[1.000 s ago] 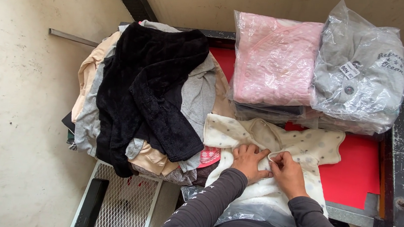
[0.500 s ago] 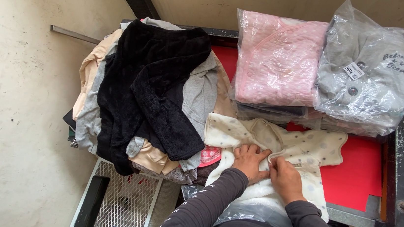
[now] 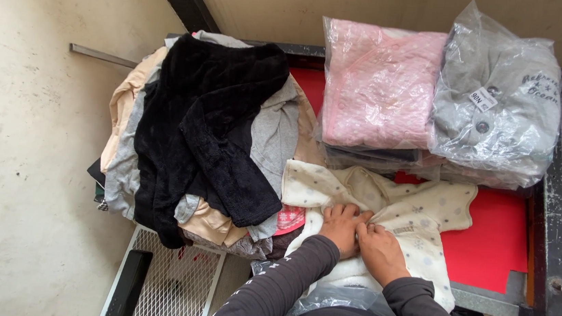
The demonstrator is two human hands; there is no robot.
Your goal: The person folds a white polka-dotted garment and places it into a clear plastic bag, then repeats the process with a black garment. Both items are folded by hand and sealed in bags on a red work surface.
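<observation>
Fingers (image 3: 347, 216) of the left hand (image 3: 341, 229) lie flat and close together on the front of a cream dotted baby garment (image 3: 419, 219), pressing it down near its neckline. The right hand (image 3: 380, 251) sits just beside it, touching, its fingertips curled in and pinching a small fold of the cream fabric at the garment's middle. A second ago the two hands were a little apart, the right one plucking at the cloth further toward the right edge of the worktop; now it has drawn in against the left, and the fabric between them looks gathered rather than spread. I judge that as the front being closed or smoothed at the centre, with the sleeves still lying out to either side.

The garment lies at the near edge of the red worktop (image 3: 492, 247), its lower part over a clear plastic bag (image 3: 343, 298) that hangs off that edge.

At the far edge two clear bags hold folded clothes: one with a pink quilted piece (image 3: 381, 85), one nearer the far right corner with a grey buttoned piece (image 3: 499, 103). Both rest on further bagged items, too hidden to name. Over the left edge spills a loose pile of clothes (image 3: 266, 136) topped by a black fleecy garment (image 3: 209, 123). Below it stands a white wire mesh rack (image 3: 173, 281); what it holds cannot be made out.
</observation>
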